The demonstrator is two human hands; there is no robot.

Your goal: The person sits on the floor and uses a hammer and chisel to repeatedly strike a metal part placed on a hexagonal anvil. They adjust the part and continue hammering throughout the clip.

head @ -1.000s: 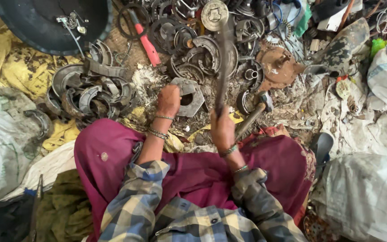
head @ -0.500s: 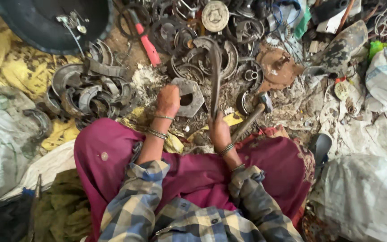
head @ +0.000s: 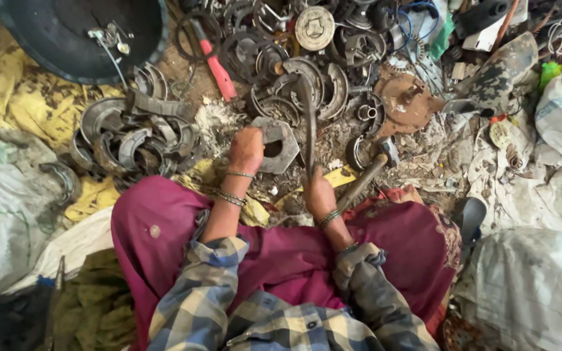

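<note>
Left hand (head: 247, 149) pressing closed on hexagonal plate (head: 280, 144), right hand (head: 318, 193) beside plate gripping curved bar (head: 308, 123), hammer (head: 367, 177) right of plate.

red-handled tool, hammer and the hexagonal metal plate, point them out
red-handled tool (head: 218, 67), head view, on the middle of its red handle
hammer (head: 364, 181), head view, on its wooden handle
hexagonal metal plate (head: 289, 151), head view, on its right flat edge

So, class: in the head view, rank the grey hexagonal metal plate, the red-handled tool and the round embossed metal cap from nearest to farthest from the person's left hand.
1. Grey hexagonal metal plate, touching the left hand.
2. Red-handled tool, above, slightly left.
3. Round embossed metal cap, top, rightward.
</note>
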